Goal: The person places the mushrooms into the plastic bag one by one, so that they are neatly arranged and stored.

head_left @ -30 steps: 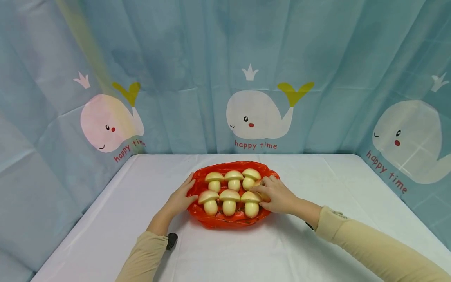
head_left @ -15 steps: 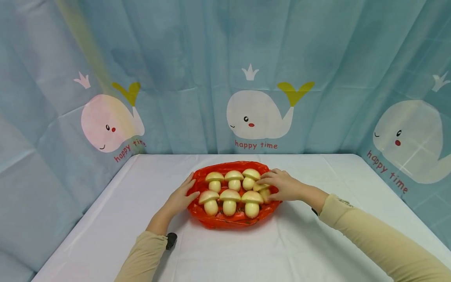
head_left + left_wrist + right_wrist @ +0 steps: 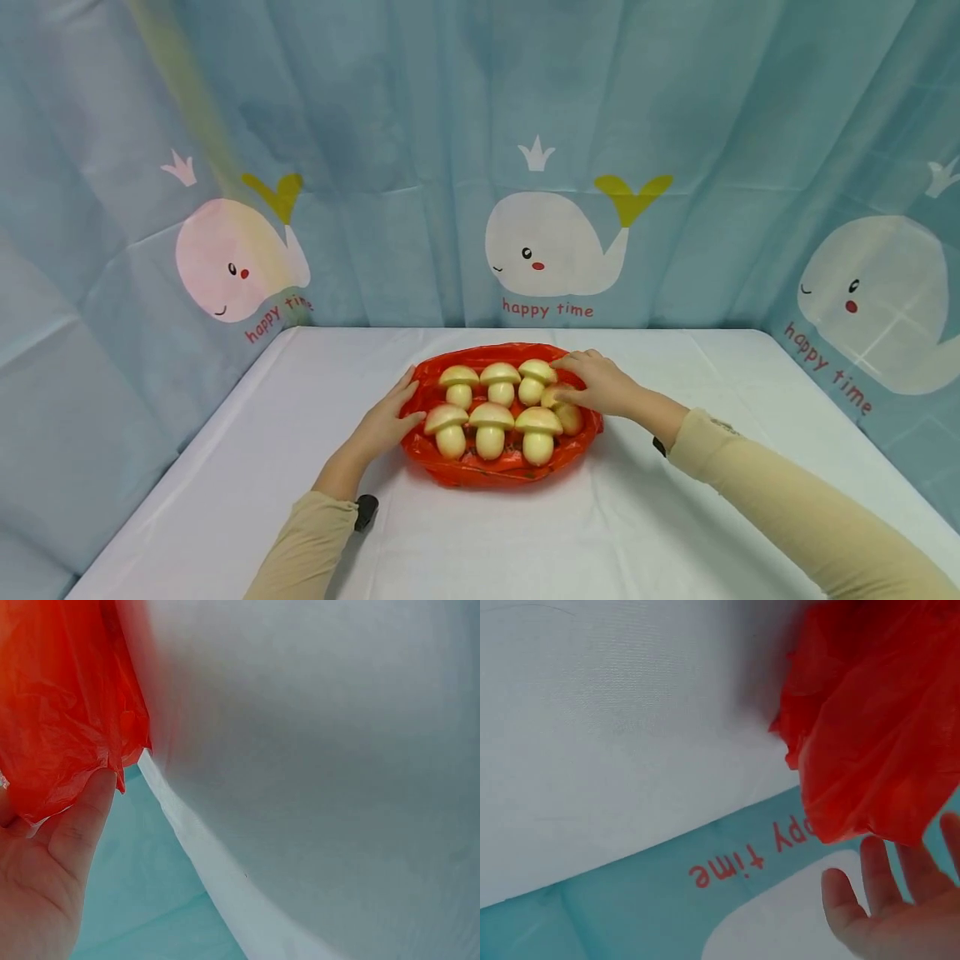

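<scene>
A red plastic bag [image 3: 491,475] forms a shallow oval nest on the table in the head view. Inside it lie several smooth, pale yellow mushrooms [image 3: 491,432] with rounded caps, roughly in two rows. My left hand [image 3: 382,425] grips the bag's left rim; in the left wrist view its thumb [image 3: 86,817] presses on the bag's edge. At the right rim, my right hand [image 3: 600,383] is above the rightmost mushroom [image 3: 567,415], partly covering it. The right wrist view shows that hand's fingers [image 3: 881,877] spread and fairly straight beside the bag.
A white cloth [image 3: 712,400] covers the table around the bag. Behind and at both sides hangs a blue curtain [image 3: 375,167] printed with white whales. A black wrist band [image 3: 365,512] sits at the left cuff.
My right hand has drawn off the rightmost mushroom, moving right and then back toward the far rim, so more of that mushroom shows. The left hand has stayed at the left rim.
</scene>
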`<state>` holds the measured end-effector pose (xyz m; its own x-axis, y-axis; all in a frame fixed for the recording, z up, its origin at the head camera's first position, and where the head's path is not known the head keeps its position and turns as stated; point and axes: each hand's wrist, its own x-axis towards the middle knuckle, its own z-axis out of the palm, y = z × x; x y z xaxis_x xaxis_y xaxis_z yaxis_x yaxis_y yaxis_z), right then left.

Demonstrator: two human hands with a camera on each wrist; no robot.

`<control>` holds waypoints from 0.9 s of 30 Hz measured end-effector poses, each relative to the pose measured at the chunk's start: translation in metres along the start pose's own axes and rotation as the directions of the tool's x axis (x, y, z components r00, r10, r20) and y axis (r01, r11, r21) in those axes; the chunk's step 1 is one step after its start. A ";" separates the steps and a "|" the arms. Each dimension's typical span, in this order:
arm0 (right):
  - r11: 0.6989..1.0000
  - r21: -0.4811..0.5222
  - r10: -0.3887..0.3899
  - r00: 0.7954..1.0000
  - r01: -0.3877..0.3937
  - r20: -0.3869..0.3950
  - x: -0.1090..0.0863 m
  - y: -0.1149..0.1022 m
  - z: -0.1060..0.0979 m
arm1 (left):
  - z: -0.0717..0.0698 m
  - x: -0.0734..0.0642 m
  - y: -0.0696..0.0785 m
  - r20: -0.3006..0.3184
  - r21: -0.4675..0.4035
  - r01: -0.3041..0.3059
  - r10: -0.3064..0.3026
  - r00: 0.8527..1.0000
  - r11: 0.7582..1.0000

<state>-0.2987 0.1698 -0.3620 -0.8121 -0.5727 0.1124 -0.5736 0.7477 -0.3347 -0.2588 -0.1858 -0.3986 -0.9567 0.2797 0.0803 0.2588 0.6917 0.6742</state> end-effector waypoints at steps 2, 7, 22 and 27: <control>1.000 0.016 0.023 0.999 -0.022 -0.035 0.010 0.002 0.001 | 0.000 0.000 0.000 -0.004 -0.002 0.007 -0.007 1.000 1.000; 0.998 -0.041 0.054 0.998 -0.055 -0.030 0.031 0.006 0.006 | 0.001 0.002 -0.002 -0.002 -0.002 0.005 -0.005 1.000 1.000; 0.985 -0.152 -0.067 0.995 0.076 0.067 0.057 0.007 0.003 | 0.001 0.004 -0.001 -0.003 -0.018 0.004 -0.004 1.000 1.000; 0.987 -0.128 -0.084 0.994 0.093 0.073 0.061 0.010 0.004 | 0.000 0.005 -0.002 0.000 -0.019 0.007 -0.007 1.000 1.000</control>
<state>-0.3535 0.1411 -0.3620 -0.7510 -0.6563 0.0719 -0.6555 0.7282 -0.1998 -0.2638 -0.1852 -0.3996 -0.9584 0.2753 0.0758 0.2500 0.6811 0.6882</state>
